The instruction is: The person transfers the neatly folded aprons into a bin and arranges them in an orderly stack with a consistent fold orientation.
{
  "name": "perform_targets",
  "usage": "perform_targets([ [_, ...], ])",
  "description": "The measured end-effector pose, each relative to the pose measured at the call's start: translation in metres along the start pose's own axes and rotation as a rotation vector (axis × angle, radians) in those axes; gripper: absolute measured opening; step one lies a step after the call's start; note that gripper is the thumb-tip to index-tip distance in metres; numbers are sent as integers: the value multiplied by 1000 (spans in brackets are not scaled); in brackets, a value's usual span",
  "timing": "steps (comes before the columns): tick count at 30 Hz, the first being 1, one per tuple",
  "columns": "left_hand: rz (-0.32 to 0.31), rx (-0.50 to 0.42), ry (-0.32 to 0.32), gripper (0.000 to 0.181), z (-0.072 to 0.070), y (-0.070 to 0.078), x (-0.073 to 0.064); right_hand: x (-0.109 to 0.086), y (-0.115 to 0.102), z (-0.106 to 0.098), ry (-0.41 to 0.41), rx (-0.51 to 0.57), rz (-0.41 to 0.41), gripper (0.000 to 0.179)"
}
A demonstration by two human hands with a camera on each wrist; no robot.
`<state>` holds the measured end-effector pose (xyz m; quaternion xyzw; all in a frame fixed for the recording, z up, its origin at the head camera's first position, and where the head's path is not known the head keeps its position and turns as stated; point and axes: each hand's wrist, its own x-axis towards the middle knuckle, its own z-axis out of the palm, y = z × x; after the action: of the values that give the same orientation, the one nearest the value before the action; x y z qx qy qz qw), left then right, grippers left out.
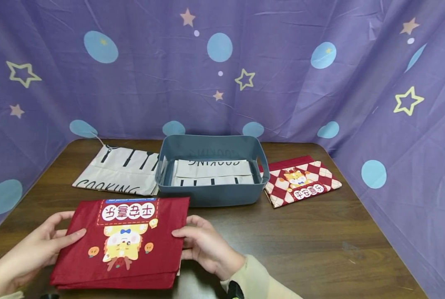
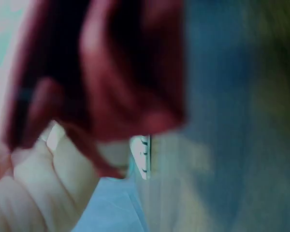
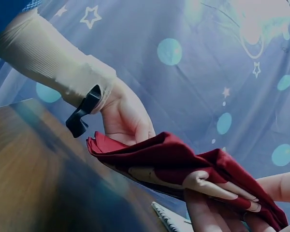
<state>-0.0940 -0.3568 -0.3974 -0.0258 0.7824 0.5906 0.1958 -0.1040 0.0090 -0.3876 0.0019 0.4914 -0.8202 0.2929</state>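
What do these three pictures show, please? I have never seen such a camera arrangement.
There is no machine, only a person's two bare hands. The wide picture comes from a camera worn on the head; the other two come from cameras on the left and right wrists. The left hand and right hand grip a folded red cloth from both sides. On the wooden table stands a blue-grey basket with white printed cloth inside; another white cloth lies left of it, a checked cloth right.
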Motion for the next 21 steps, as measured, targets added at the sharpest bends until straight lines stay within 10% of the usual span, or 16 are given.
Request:
perform_targets([
  [21, 45, 57, 153, 38, 26, 32, -5, -9, -27, -8, -7, 20, -64, 15],
])
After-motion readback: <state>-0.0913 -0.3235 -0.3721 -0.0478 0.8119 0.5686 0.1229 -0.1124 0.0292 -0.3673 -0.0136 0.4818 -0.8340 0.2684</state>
